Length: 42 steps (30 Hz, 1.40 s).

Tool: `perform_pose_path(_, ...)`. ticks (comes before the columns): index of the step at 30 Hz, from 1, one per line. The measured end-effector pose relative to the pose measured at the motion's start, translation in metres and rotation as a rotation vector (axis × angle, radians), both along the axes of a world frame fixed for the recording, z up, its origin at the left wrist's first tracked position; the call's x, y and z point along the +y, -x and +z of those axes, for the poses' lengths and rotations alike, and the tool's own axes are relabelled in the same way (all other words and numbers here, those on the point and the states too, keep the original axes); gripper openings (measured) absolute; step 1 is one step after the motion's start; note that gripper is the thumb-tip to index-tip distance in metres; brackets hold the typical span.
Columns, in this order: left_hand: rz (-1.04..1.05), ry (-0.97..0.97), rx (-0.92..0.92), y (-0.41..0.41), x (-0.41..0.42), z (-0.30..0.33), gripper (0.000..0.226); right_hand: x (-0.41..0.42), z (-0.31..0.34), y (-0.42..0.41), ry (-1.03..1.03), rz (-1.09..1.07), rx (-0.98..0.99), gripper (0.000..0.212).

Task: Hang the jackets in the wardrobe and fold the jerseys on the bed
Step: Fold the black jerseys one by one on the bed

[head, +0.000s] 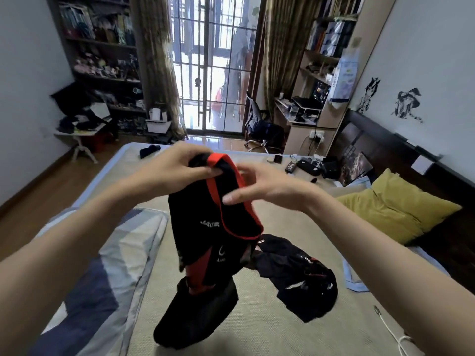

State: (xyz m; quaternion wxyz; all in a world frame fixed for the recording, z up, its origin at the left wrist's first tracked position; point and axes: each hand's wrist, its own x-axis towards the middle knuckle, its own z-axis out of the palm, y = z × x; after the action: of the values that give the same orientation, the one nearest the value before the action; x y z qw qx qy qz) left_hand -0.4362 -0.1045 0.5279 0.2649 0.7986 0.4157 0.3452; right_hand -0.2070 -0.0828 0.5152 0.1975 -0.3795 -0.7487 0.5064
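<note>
Both hands raised: my left hand (180,165) pinches the black jersey (216,242) by its red collar above the bed (282,253); right hand (262,186) spread beside it.

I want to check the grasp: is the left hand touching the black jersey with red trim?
Touching. The head view shows the left hand pinching the red-trimmed collar of the black jersey, which hangs from that grip above the bed.

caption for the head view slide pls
Left hand grips a black-and-red jersey above the bed; right hand reaches in.
</note>
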Motion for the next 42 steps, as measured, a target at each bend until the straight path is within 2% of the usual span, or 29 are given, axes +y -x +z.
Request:
perform_pose_path(3,0.034,0.025,-0.122,0.009,-0.002,0.011,0.010,-0.002,-0.054,0.009,-0.041,0.020,-0.184,0.023)
perform_pose_path(5,0.089,0.013,-0.088,0.018,0.000,0.015,0.011,-0.003,-0.078,0.013,-0.017,-0.078,-0.152,0.016)
perform_pose_path(7,0.160,-0.001,-0.043,0.032,0.003,0.017,0.009,0.000,-0.082,0.007,0.065,-0.165,-0.082,0.016)
perform_pose_path(9,0.255,-0.022,0.031,0.049,0.004,0.016,0.018,0.001,-0.077,-0.003,0.139,-0.223,-0.001,0.021)
perform_pose_path(11,0.320,-0.006,0.118,0.063,0.000,0.014,0.026,0.005,-0.067,-0.016,0.128,-0.323,0.053,0.035)
perform_pose_path(13,0.291,0.100,0.063,0.067,-0.009,0.008,0.016,0.012,-0.056,-0.029,0.050,-0.443,0.062,0.037)
perform_pose_path(16,0.298,0.229,-0.050,0.061,-0.024,0.000,0.025,0.018,-0.036,-0.039,-0.115,-0.530,0.071,0.019)
perform_pose_path(18,0.372,0.263,-0.109,0.054,-0.030,-0.003,0.013,0.019,-0.025,-0.041,-0.196,-0.541,0.095,0.032)
perform_pose_path(21,0.447,0.297,-0.235,0.041,-0.045,-0.008,0.027,0.018,-0.015,-0.041,-0.265,-0.531,0.119,0.038)
perform_pose_path(24,0.517,0.237,-0.263,0.032,-0.063,-0.016,0.018,0.008,-0.012,-0.044,-0.305,-0.493,0.135,0.040)
perform_pose_path(27,0.582,0.080,-0.200,0.031,-0.080,-0.021,0.021,-0.016,-0.011,-0.050,-0.417,-0.444,0.131,0.030)
perform_pose_path(30,0.544,-0.074,-0.108,0.027,-0.107,-0.017,0.038,-0.049,-0.009,-0.061,-0.503,-0.460,0.127,0.030)
perform_pose_path(32,0.499,-0.133,-0.099,0.022,-0.129,-0.013,0.042,-0.076,-0.002,-0.068,-0.543,-0.482,0.147,0.031)
perform_pose_path(37,0.256,-0.061,-0.194,0.028,-0.188,0.002,0.043,-0.159,0.017,-0.077,-0.654,-0.526,0.111,0.037)
perform_pose_path(39,0.178,-0.054,-0.173,0.036,-0.216,0.008,0.023,-0.195,0.021,-0.078,-0.717,-0.537,0.068,0.040)
perform_pose_path(41,0.101,-0.062,-0.098,0.044,-0.242,0.012,0.034,-0.228,0.024,-0.078,-0.748,-0.553,0.046,0.044)
perform_pose_path(42,0.077,-0.057,-0.060,0.048,-0.252,0.011,0.033,-0.243,0.025,-0.078,-0.758,-0.566,0.042,0.046)
